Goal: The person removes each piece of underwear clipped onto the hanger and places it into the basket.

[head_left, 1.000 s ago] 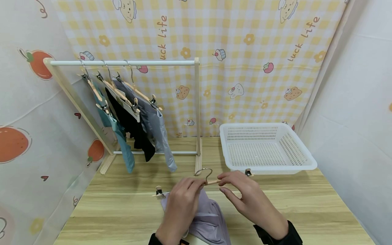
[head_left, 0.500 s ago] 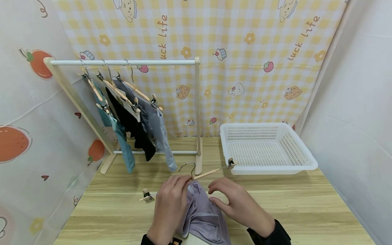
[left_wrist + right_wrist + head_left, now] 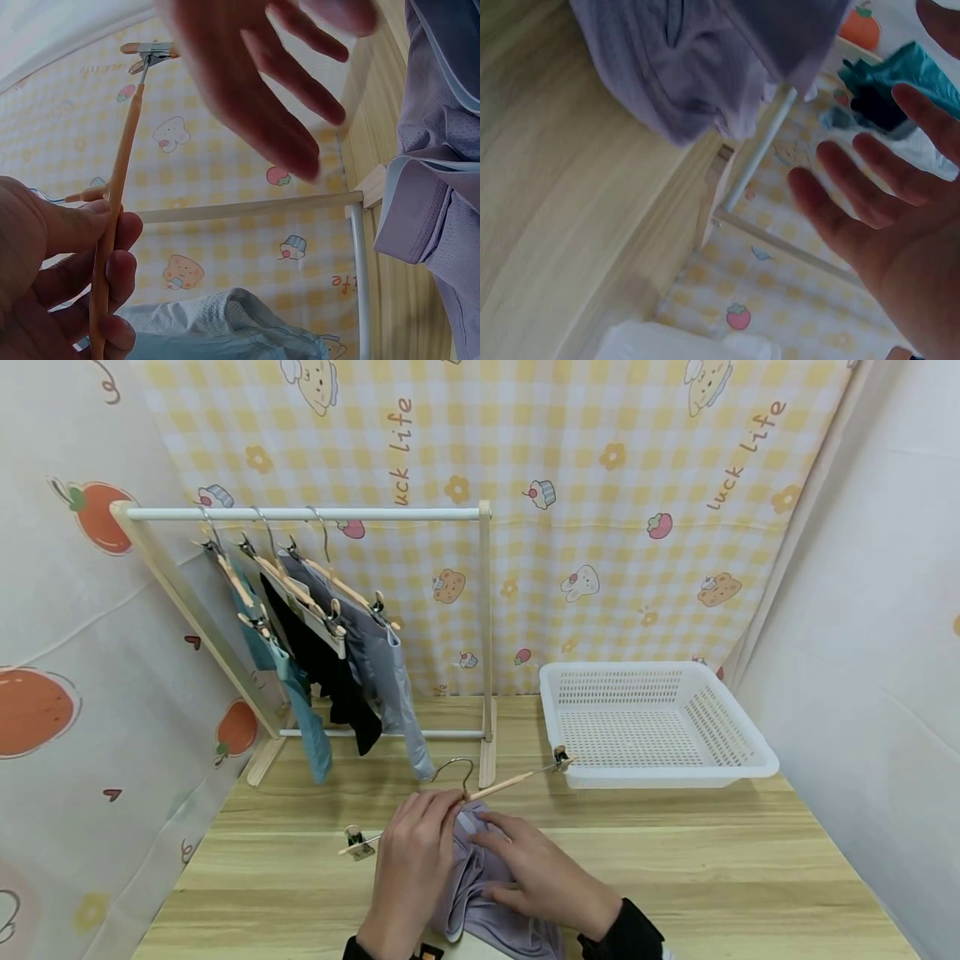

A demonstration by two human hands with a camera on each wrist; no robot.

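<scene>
Fingers of the left hand [image 3: 412,860] curl round the wooden bar of a clip hanger [image 3: 457,795], just under its metal hook. Straight and spread, the right hand [image 3: 536,877] lies flat on a lilac garment [image 3: 480,902] bunched on the table [image 3: 712,860] beneath both palms; it has pale trim. Beyond the fingertips stands a rack [image 3: 300,514] with hung clothes; to their right, a white basket [image 3: 652,718]. The backdrop [image 3: 600,485] reads "Luck life".
</scene>
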